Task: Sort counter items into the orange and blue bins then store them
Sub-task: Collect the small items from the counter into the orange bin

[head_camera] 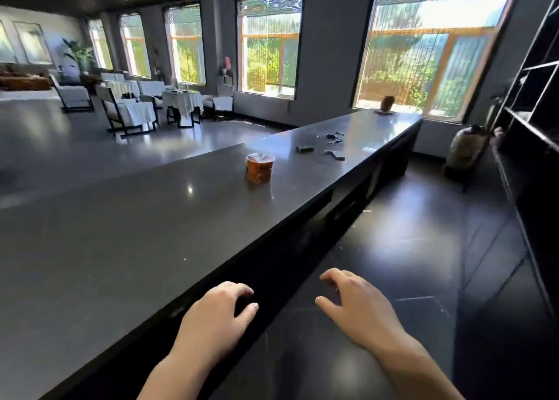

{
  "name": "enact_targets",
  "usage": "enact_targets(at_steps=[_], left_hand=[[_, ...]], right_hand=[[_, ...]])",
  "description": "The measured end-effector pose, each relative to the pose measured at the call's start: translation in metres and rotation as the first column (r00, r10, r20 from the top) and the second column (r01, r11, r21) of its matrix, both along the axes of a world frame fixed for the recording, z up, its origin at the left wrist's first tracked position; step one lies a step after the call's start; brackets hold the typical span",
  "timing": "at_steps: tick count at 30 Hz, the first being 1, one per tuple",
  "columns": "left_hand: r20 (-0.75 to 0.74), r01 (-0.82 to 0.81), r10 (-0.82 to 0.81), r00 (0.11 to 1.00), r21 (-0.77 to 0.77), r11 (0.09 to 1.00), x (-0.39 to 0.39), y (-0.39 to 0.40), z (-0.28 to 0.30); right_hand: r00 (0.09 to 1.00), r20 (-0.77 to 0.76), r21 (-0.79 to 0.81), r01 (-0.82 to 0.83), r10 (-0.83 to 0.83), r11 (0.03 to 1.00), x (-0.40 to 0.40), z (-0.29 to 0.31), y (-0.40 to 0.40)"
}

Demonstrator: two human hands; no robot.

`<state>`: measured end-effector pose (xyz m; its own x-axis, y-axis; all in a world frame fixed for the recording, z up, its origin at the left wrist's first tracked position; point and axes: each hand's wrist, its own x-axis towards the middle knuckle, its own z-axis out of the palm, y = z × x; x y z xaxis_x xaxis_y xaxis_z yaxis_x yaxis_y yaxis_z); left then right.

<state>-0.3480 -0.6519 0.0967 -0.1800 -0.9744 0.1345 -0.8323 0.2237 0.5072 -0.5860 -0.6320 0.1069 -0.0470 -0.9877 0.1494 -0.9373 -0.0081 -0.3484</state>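
The long dark counter runs away ahead and to the right, its long axis pointing at the far window. Both hands hover empty at its near edge: the left hand over the edge, the right hand off it above the floor, fingers loosely curled around nothing. The orange cup stands upright well ahead, film-sealed, contents hidden. Beyond it lie a small dark box and scattered small items. No bins are in view.

no text is legible; the orange cup's print is blurred.
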Motion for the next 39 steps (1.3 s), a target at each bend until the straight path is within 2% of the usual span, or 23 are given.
enact_targets(at_steps=[7,16,18,24,28,39], left_hand=[[0.006,0.098,-0.098,0.995,0.007,0.995,-0.072,-0.111,-0.008],[0.033,0.219,-0.219,0.975,0.004,0.976,-0.151,-0.296,-0.007],[0.027,0.257,-0.256,0.966,-0.018,0.966,-0.182,-0.334,-0.004],[0.050,0.435,-0.437,0.898,0.049,0.899,-0.289,-0.397,-0.014],[0.061,0.431,-0.432,0.900,0.031,0.902,-0.356,-0.450,-0.020],[-0.060,0.305,-0.308,0.950,-0.051,0.951,-0.528,-0.575,0.008]], right_hand=[[0.997,0.033,0.033,0.062,-0.063,0.998,-0.056,-0.008,-0.089],[0.978,0.031,0.061,0.203,-0.206,0.977,-0.125,-0.004,-0.227],[0.964,0.048,0.044,0.259,-0.261,0.965,-0.148,-0.005,-0.250],[0.929,0.078,0.111,0.351,-0.361,0.930,-0.228,-0.015,-0.302],[0.921,0.077,0.075,0.377,-0.383,0.923,-0.300,-0.018,-0.352],[0.957,0.028,0.075,0.285,-0.288,0.956,-0.476,0.011,-0.500]])
